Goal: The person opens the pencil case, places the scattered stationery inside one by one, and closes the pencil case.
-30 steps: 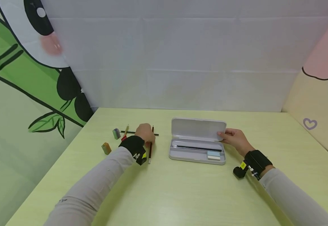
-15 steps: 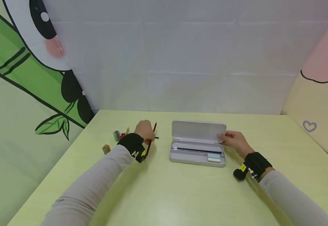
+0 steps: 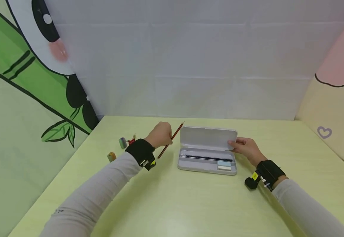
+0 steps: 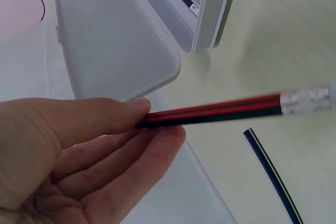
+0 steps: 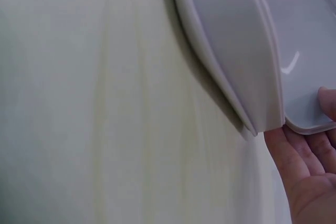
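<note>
Out in front, my left hand point(image 3: 161, 134) pinches a red-and-black striped pencil point(image 4: 226, 109) between thumb and fingers. The pencil slants, its sharpened tip up and away, just left of the pencil case. That light grey case point(image 3: 183, 164) lies with its lid point(image 3: 207, 136) raised. At the lid's right edge, my right hand point(image 3: 247, 148) grips it, thumb inside and fingers behind. Within the case are a dark pencil point(image 3: 208, 157) and a blue-and-white eraser point(image 3: 224, 165). Another dark pencil point(image 4: 273, 177) rests on the table below my left hand in the left wrist view.
Left of my left hand stand a small grey-green block point(image 3: 122, 143) and an orange-topped block point(image 3: 111, 156). A red item point(image 3: 131, 141) lies beside them, partly hidden by the wrist strap. A pale wall point(image 3: 189, 65) rises behind the table point(image 3: 195, 204).
My left hand has lifted the striped pencil from the table and carried it right, toward the case, tilting it. My right hand stays on the lid.
</note>
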Motion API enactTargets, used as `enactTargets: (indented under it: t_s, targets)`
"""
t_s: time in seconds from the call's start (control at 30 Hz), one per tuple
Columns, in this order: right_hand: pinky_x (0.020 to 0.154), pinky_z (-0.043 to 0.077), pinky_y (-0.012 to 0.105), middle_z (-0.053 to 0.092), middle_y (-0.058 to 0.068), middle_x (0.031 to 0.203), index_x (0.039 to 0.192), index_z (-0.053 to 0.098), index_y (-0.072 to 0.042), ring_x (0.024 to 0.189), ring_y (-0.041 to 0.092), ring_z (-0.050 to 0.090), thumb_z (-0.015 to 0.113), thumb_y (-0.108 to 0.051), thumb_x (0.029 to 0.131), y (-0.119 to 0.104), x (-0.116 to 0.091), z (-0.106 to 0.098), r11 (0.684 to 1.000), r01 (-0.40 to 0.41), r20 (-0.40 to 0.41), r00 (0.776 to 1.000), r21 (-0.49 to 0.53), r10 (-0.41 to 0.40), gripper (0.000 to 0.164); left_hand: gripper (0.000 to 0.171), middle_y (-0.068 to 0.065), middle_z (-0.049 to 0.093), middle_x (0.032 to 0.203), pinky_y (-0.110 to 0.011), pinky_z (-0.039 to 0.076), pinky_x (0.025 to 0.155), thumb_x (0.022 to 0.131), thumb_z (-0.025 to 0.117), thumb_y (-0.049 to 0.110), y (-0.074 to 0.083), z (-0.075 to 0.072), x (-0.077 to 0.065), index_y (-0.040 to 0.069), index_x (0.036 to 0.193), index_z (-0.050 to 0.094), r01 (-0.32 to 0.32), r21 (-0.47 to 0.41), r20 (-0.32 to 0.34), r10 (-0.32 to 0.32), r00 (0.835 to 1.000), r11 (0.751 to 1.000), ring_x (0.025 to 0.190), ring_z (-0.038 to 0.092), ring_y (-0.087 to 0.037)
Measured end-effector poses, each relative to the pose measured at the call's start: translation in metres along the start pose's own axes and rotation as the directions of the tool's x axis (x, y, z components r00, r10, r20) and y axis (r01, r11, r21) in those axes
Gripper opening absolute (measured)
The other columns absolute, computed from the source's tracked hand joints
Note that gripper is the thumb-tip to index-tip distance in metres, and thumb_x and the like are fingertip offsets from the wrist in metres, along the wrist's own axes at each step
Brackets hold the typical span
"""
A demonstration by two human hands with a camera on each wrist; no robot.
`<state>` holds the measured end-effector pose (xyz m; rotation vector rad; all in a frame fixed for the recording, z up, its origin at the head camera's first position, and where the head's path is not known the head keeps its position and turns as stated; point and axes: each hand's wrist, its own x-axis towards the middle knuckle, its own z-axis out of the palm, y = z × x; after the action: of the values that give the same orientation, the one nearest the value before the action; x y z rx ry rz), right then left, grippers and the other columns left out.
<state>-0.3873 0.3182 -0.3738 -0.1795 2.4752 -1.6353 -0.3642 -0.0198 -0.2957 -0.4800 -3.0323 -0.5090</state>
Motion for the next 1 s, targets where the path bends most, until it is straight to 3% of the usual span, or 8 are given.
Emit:
enactTargets:
  t_s: [0.2,0.3,0.37,0.43,0.53,0.63,0.83,1.0]
  targets:
    - [0.084,0.055,0.019,0.053,0.027,0.136,0.136,0.046,0.010,0.086,-0.008,0.062,0.061,-0.032,0.094,0.005,0.004,0.000,1.000,0.002,0.002,1.000,-0.002,-0.002,0.061,0.047,0.005,0.022,0.052,-0.023,0.022,0.050,0.077,0.067,-0.005,0.005,0.001,0.001,0.014,0.045,0.038,-0.074,0.009,-0.024,0.074,0.997,0.997,0.051,0.018,-0.010]
    - [0.084,0.055,0.019,0.053,0.028,0.136,0.137,0.046,0.010,0.086,-0.009,0.061,0.061,-0.031,0.094,0.005,0.005,-0.001,1.000,0.012,0.001,1.000,0.003,-0.012,0.061,0.038,0.004,0.030,0.051,-0.021,0.026,0.050,0.078,0.067,-0.004,0.008,-0.001,0.003,0.010,0.048,0.050,-0.119,0.028,-0.032,0.120,0.992,0.992,0.052,0.023,-0.010]
    - [0.084,0.055,0.019,0.052,0.028,0.136,0.137,0.045,0.010,0.086,-0.009,0.061,0.060,-0.030,0.094,0.004,0.006,-0.002,1.000,0.017,0.003,1.000,0.003,-0.017,0.060,0.028,0.003,0.043,0.052,-0.020,0.032,0.051,0.079,0.066,-0.004,0.010,-0.001,0.004,0.007,0.054,0.061,-0.170,0.057,-0.024,0.172,0.985,0.984,0.052,0.031,-0.009]
    - [0.084,0.055,0.019,0.051,0.029,0.137,0.137,0.045,0.010,0.086,-0.010,0.061,0.060,-0.030,0.095,0.003,0.007,-0.002,1.000,0.016,0.004,1.000,0.005,-0.016,0.060,0.019,0.000,0.057,0.058,-0.020,0.038,0.055,0.081,0.066,-0.002,0.012,-0.001,0.006,0.005,0.063,0.069,-0.235,0.094,-0.003,0.236,0.972,0.968,0.055,0.040,-0.009]
    - [0.084,0.055,0.019,0.051,0.029,0.138,0.137,0.045,0.010,0.086,-0.010,0.060,0.060,-0.030,0.095,0.002,0.009,-0.003,1.000,0.019,0.009,1.000,0.003,-0.019,0.060,0.013,-0.004,0.067,0.067,-0.021,0.044,0.059,0.083,0.066,0.001,0.015,0.001,0.010,0.005,0.073,0.073,-0.335,0.131,0.025,0.334,0.942,0.933,0.059,0.048,-0.010]
    - [0.085,0.055,0.018,0.050,0.029,0.138,0.137,0.046,0.010,0.087,-0.010,0.060,0.059,-0.030,0.095,0.001,0.011,-0.004,1.000,0.021,0.013,1.000,-0.001,-0.021,0.059,0.013,-0.003,0.064,0.065,-0.020,0.042,0.059,0.084,0.067,0.001,0.018,0.004,0.013,0.006,0.073,0.072,-0.395,0.141,0.035,0.394,0.918,0.908,0.060,0.045,-0.010]
    - [0.085,0.054,0.018,0.049,0.029,0.139,0.136,0.046,0.010,0.087,-0.010,0.060,0.058,-0.030,0.096,0.001,0.016,-0.006,1.000,0.009,0.020,1.000,-0.013,-0.009,0.059,0.016,0.002,0.051,0.062,-0.019,0.034,0.058,0.084,0.065,-0.001,0.028,0.008,0.019,0.006,0.070,0.068,-0.431,0.126,0.060,0.427,0.902,0.893,0.061,0.037,-0.010]
    - [0.086,0.055,0.019,0.049,0.028,0.140,0.137,0.046,0.009,0.087,-0.009,0.060,0.059,-0.032,0.095,0.003,0.020,-0.007,1.000,-0.002,0.020,1.000,-0.019,0.002,0.059,0.016,0.003,0.050,0.064,-0.017,0.034,0.059,0.085,0.065,0.000,0.039,0.012,0.026,0.007,0.070,0.067,-0.522,0.110,0.124,0.509,0.852,0.846,0.063,0.039,-0.009]
